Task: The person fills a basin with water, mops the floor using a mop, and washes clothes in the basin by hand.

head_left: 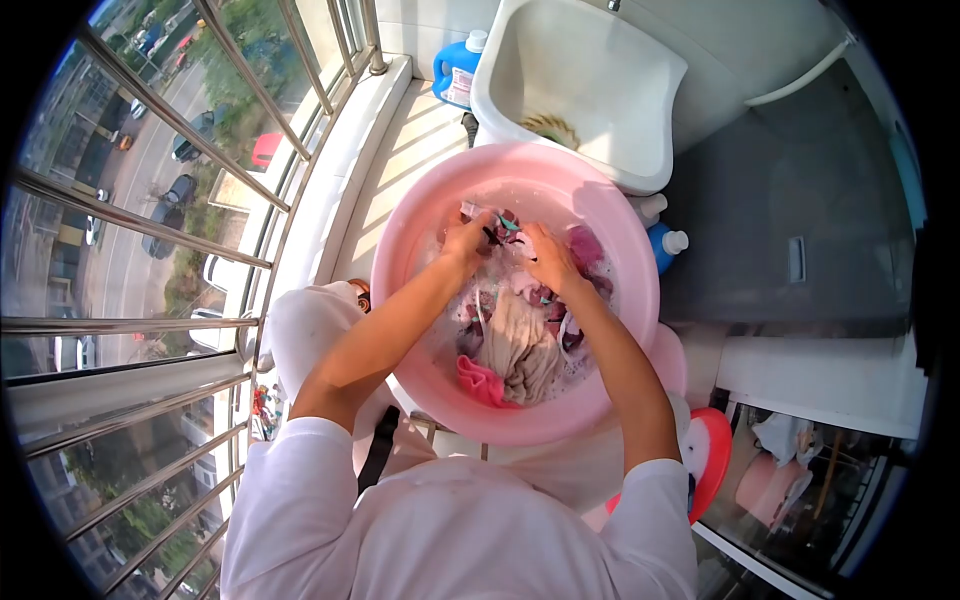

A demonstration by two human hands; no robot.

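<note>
A large pink basin (393,250) in front of me holds sudsy water and wet laundry. My left hand (466,243) has its fingers closed on a dark, patterned garment (508,224) with maroon and green parts, near the basin's far side. Gripping the same garment from the right is my right hand (548,258), its fingers bent over the cloth. Nearer to me, a beige cloth (520,345) lies bunched in the suds. A bright pink cloth (482,381) rests at its lower left, and a magenta cloth (584,244) floats right of my right hand.
Beyond the basin stands a white sink (640,100). A blue detergent bottle (456,82) is left of it, and another blue bottle (664,246) stands right of the basin. Metal window bars (140,225) run along the left. A grey panel (790,220) fills the right.
</note>
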